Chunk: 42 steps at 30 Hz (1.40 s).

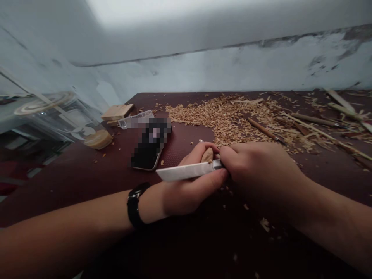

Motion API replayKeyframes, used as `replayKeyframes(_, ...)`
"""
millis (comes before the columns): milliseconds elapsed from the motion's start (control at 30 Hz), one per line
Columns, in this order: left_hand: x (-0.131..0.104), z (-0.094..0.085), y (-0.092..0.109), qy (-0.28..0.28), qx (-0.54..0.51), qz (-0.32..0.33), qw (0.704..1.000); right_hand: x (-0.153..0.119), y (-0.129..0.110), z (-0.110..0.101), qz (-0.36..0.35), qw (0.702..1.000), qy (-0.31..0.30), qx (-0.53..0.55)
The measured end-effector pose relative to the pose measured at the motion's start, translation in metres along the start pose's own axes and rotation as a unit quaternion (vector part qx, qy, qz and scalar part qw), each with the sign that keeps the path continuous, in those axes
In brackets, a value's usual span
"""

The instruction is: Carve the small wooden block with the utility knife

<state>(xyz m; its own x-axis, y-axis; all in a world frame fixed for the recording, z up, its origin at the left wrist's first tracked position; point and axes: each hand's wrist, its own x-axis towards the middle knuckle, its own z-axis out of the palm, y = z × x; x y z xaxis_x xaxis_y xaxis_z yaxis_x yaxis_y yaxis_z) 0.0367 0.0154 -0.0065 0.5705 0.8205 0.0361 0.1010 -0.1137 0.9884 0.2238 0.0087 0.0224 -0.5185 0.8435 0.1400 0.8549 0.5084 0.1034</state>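
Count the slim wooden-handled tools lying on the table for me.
2 visible: a brown tool lies on the wood shavings just beyond the right hand, and a paler tool lies farther right. More may be hidden under the shavings.

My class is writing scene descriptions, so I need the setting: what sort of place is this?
Probably a makeshift indoor wood-carving spot rather than a proper workshop: shavings cover much of the table, a knife is in use, and a phone lies nearby.
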Motion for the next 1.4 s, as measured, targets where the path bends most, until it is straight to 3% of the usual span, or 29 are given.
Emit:
replayKeyframes(200, 0.004, 0.012, -0.009, 0.097, -0.034, 0.006, 0.995, -0.002, -0.009, 0.003, 0.081, 0.996, -0.038, -0.02)
replayKeyframes(267, 0.004, 0.011, -0.009, 0.085, -0.042, 0.007, 0.995, -0.004, -0.007, 0.002, 0.076, 0.996, -0.046, -0.016)
replayKeyframes(400, -0.001, 0.004, -0.002, 0.01, -0.062, -0.013, 0.998, -0.004, -0.002, -0.005, 0.001, 0.999, -0.052, 0.011)
replayKeyframes(500, -0.004, -0.002, 0.004, 0.013, 0.061, 0.005, 0.998, -0.002, 0.001, -0.011, -0.036, 0.996, -0.073, 0.025)
replayKeyframes(567, -0.003, -0.005, 0.004, 0.038, 0.169, 0.034, 0.984, -0.002, 0.003, -0.012, -0.04, 0.996, -0.076, 0.012)
replayKeyframes(633, 0.0, -0.006, 0.001, 0.078, 0.206, 0.045, 0.974, -0.001, 0.006, -0.009, -0.04, 0.997, -0.067, -0.004)
replayKeyframes(767, 0.005, -0.006, -0.004, 0.09, 0.17, 0.013, 0.981, 0.002, 0.012, 0.0, -0.038, 0.998, -0.054, -0.023)
replayKeyframes(1000, 0.005, -0.008, -0.006, 0.098, 0.157, 0.014, 0.983, 0.007, 0.012, 0.0, -0.021, 0.995, -0.089, -0.042)
replayKeyframes(1400, 0.008, -0.002, -0.007, 0.11, -0.066, -0.07, 0.989, -0.005, -0.007, 0.002, 0.094, 0.987, -0.111, -0.065)
